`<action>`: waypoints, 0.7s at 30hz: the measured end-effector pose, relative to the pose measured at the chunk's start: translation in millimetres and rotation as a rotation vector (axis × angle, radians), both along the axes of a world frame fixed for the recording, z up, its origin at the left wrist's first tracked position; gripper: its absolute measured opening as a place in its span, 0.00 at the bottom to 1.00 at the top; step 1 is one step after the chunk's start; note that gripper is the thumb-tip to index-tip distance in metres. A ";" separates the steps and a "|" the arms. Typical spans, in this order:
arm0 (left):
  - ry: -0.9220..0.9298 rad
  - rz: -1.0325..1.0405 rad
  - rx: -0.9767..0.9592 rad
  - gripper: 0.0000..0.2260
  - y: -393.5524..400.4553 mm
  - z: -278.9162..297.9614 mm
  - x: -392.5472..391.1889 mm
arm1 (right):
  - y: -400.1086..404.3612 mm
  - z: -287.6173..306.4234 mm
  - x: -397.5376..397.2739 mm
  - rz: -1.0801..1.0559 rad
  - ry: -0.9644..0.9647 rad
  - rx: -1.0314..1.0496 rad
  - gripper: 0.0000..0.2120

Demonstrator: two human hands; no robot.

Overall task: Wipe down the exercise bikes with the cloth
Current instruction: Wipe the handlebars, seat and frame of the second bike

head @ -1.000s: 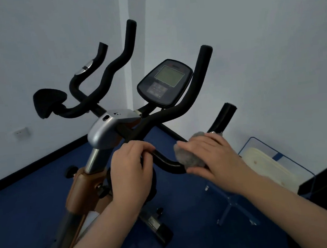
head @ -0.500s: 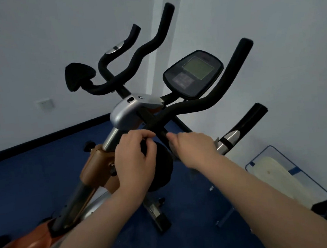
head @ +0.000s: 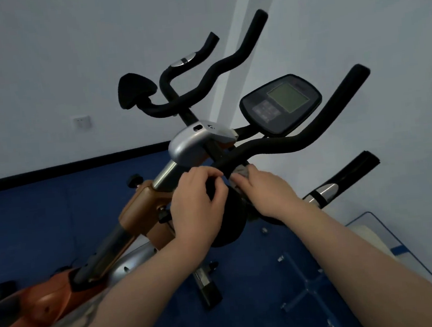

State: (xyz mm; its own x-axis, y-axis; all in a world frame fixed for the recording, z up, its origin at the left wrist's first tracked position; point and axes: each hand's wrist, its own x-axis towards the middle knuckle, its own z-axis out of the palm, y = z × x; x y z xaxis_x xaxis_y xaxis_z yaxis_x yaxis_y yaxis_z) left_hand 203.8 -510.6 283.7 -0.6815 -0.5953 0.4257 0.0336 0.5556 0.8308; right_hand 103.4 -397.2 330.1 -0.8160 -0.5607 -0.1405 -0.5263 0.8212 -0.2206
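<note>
Both hands work at the middle of the exercise bike (head: 145, 212), just below its silver cap (head: 194, 144). Left hand (head: 197, 208) curls its fingers round the black padded handlebar (head: 281, 143) where the bar bends down toward the stem, thumb underneath. Right hand (head: 265, 193) sits just beside it, fingers bent over a grey cloth (head: 242, 171) and pressing it against the same bar; only a small bunch of the cloth shows above the knuckles, so how much of it is wrapped round the bar is hard to tell. Beyond the hands, the black console (head: 280, 104) with its greenish screen tilts toward the camera. An orange frame runs down to the lower left over the blue floor (head: 30, 220). A clear panel with blue edging (head: 382, 229) lies at the right, near the white wall (head: 66, 46).
</note>
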 end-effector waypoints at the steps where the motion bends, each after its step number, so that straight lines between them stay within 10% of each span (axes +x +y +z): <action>1: -0.001 -0.003 -0.002 0.04 0.2 -0.6 0.2 | 5.8 -2.0 4.7 0.006 0.008 -0.011 0.21; 17: -0.045 0.069 0.204 0.03 -3.0 -3.0 -1.0 | 26.4 10.0 18.1 0.112 0.039 0.087 0.18; 21: -0.075 0.093 0.281 0.07 -7.2 -7.4 -2.3 | 36.0 30.5 10.5 0.046 0.161 -0.272 0.14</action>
